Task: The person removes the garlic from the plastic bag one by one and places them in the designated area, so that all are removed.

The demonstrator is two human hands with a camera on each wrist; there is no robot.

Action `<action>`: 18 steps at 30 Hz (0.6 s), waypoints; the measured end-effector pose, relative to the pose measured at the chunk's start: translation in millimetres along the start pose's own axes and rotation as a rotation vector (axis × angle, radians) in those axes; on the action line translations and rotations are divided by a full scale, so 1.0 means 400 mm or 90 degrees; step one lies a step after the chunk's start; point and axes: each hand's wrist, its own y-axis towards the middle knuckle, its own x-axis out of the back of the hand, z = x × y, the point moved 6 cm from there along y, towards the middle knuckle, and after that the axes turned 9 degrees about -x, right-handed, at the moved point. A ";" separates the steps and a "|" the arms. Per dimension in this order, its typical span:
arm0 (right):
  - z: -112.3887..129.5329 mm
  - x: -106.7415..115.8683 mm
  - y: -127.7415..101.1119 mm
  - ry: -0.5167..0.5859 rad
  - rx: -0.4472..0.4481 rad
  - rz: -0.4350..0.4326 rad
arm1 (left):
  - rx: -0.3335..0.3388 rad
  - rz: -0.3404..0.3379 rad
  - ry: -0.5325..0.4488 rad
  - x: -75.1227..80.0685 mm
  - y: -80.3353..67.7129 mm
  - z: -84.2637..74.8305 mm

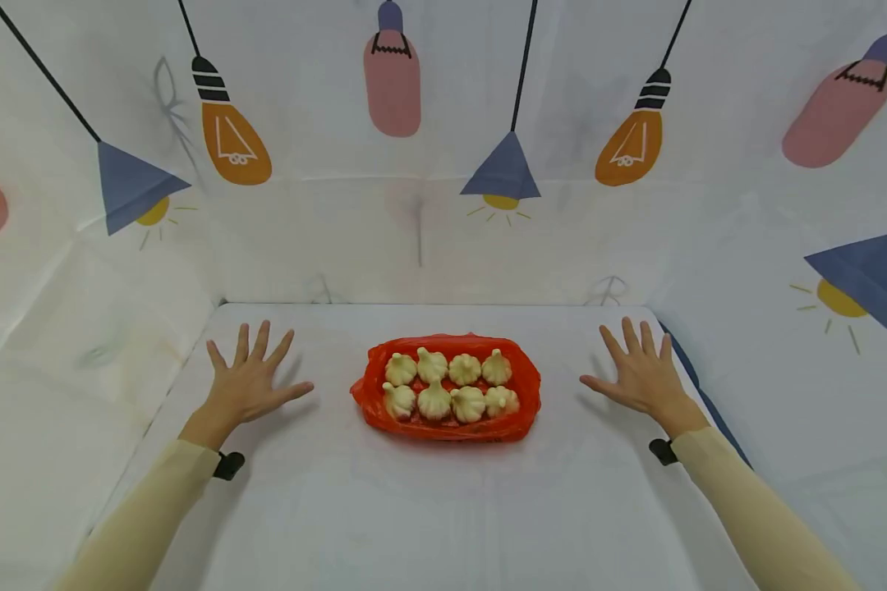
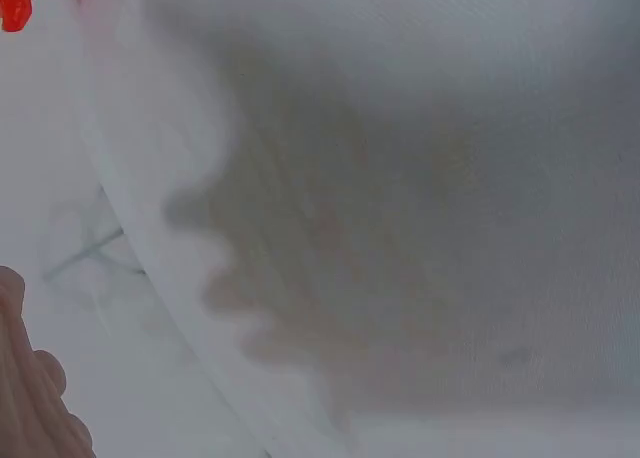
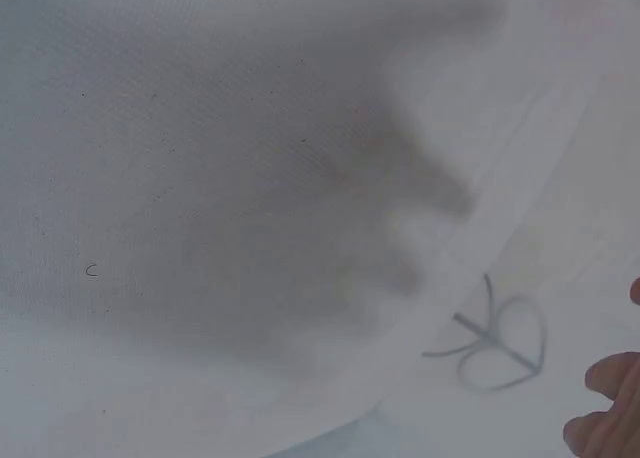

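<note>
Several garlic bulbs (image 1: 434,400) sit in two rows inside a red plastic bag (image 1: 526,410), its edges rolled down like a tray, at the middle of the white table. To the left of the bag, my left hand (image 1: 247,387) hovers with its fingers spread and holds nothing. My right hand (image 1: 643,377) is spread the same way on the bag's right side, also holding nothing. Both hands cast shadows on the table. In the left wrist view a corner of the red bag (image 2: 18,3) shows, with fingers (image 2: 35,398) at the lower left edge.
A white tabletop (image 1: 443,517) lies under everything. White sheets printed with lamps and bulbs form a wall (image 1: 325,222) behind it and on both sides. Dark blue cloth (image 1: 710,402) shows along the table's right edge. Each wrist wears a small black device (image 1: 229,465).
</note>
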 end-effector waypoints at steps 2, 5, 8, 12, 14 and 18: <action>0.002 0.001 0.003 0.007 0.002 -0.001 | 0.000 -0.011 -0.020 0.002 -0.003 -0.007; 0.003 0.002 0.003 0.020 -0.002 0.006 | 0.002 -0.042 -0.075 0.006 -0.010 -0.024; 0.008 0.007 0.001 0.037 -0.002 0.012 | 0.006 -0.078 -0.133 0.002 -0.021 -0.041; 0.020 0.021 -0.003 0.055 0.009 0.018 | 0.000 -0.105 -0.209 -0.020 -0.030 -0.072; 0.026 0.029 -0.003 0.067 0.014 0.025 | -0.004 -0.119 -0.253 -0.034 -0.032 -0.091; 0.042 0.046 -0.001 0.092 0.022 0.045 | 0.000 -0.145 -0.362 -0.069 -0.026 -0.137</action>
